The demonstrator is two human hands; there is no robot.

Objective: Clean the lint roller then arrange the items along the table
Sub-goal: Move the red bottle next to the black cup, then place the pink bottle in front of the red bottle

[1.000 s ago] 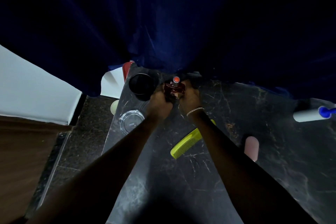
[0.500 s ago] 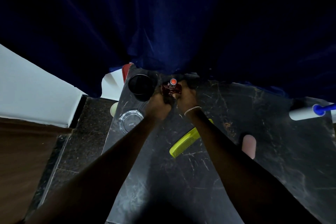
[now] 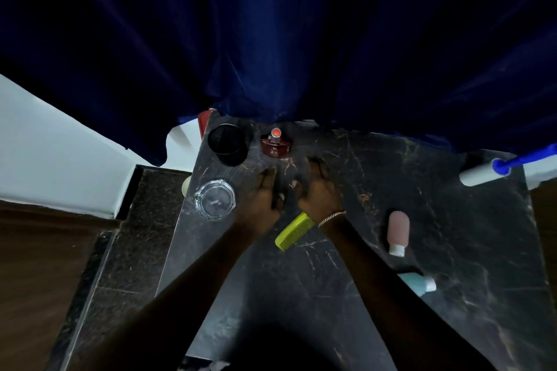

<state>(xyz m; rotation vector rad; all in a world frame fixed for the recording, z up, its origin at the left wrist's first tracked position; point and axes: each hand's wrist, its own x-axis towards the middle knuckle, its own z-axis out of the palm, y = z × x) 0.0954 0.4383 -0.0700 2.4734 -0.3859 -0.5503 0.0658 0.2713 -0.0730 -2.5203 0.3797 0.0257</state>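
Both sets of fingers (image 3: 268,173) are spread loosely and hold nothing; the left hand (image 3: 262,199) and right hand (image 3: 318,194) lie side by side, palms down, over the dark marble worktop (image 3: 301,295), blurred at the tips. A thin bracelet (image 3: 330,218) circles the right wrist.

Just beyond the fingertips, apart from them, a dark red perfume bottle (image 3: 276,144) stands upright with an orange-topped cap, near the far edge of the worktop. To its left stands a black cup (image 3: 227,143), and nearer on the left, just beside the left hand, sits a clear glass ashtray (image 3: 214,199).

A yellow-green comb (image 3: 295,230) lies slanted between the two wrists, its far end hidden under the right wrist. To the right of the right forearm a pink bottle (image 3: 398,232) lies on its side with its white cap pointing near, and a pale blue tube (image 3: 417,283) lies nearer still, partly covered by the forearm.

The lint roller (image 3: 482,173), white with a blue handle, lies at the far right corner of the worktop, well apart from both hands. A dark blue curtain (image 3: 286,39) hangs behind the far edge.
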